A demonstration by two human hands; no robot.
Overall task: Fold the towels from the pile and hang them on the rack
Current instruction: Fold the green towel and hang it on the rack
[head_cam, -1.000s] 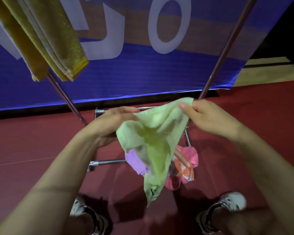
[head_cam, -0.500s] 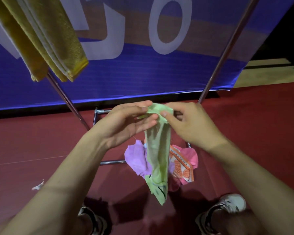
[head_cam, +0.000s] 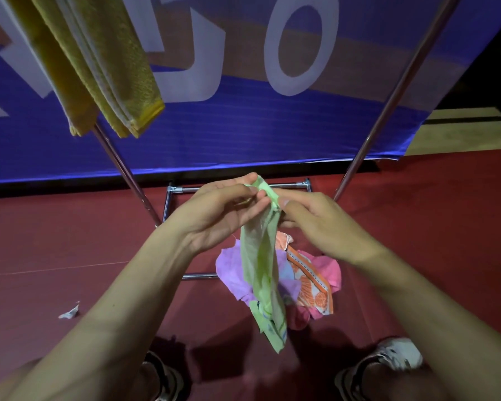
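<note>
A light green towel [head_cam: 262, 267] hangs as a narrow folded strip from both my hands, held together at its top. My left hand [head_cam: 223, 215] pinches the top corners between thumb and fingers. My right hand [head_cam: 321, 224] pinches the same top edge from the right side. Below on the floor lies the pile of towels [head_cam: 310, 276]: purple, pink and an orange-patterned one. Two yellow towels [head_cam: 99, 62] hang folded on the rack at the upper left. The rack's metal legs [head_cam: 388, 94] slant up on either side.
The rack's base frame [head_cam: 174, 195] sits on the red floor [head_cam: 70, 241] ahead of me. A blue banner [head_cam: 243, 131] stands behind the rack. A small paper scrap [head_cam: 69, 311] lies at the left. My shoes [head_cam: 399, 357] are at the bottom.
My hands have come together, bringing the green towel's top corners to meet; the spread towel now hangs as a narrow strip. The view has tilted slightly.
</note>
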